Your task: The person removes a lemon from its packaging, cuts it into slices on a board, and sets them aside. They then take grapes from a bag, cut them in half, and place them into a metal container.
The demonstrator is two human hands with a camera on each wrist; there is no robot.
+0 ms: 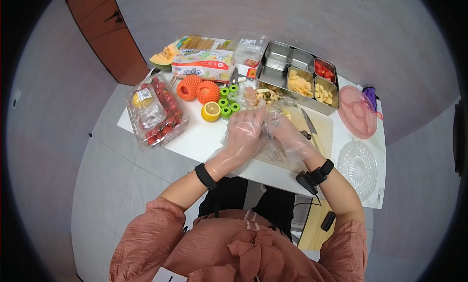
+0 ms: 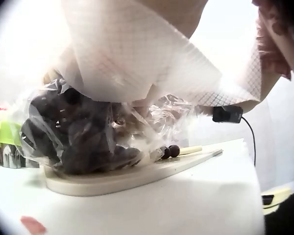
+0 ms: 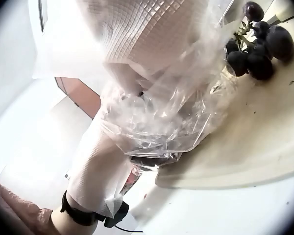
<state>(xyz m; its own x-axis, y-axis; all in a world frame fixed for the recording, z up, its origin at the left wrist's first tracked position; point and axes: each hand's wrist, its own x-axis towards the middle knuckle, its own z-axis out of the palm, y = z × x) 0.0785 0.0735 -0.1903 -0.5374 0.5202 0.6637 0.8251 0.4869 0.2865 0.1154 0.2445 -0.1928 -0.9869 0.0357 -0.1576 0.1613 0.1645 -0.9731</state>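
Observation:
A clear plastic bag of dark grapes (image 2: 83, 132) sits low over the cutting board in the left wrist view. My left hand (image 1: 246, 133), in a thin clear glove, grips the bag from the left. From the other side my gloved right hand (image 1: 288, 135) holds its crumpled plastic (image 3: 161, 120). The fingertips are partly hidden by the film and the gloves. A small bunch of grapes (image 3: 257, 51) lies outside the bag on the cutting board (image 3: 240, 147). Beside the right hand rests a knife (image 1: 309, 122) with a pale handle.
Metal trays (image 1: 301, 84) of cut fruit stand at the back right. A pink divided plate (image 1: 358, 111) and a clear plate (image 1: 357, 170) lie right. Left are a box of strawberries (image 1: 165, 128), a cut lemon (image 1: 211, 111), netted fruit (image 1: 208, 92) and green-topped cutters (image 1: 225, 112).

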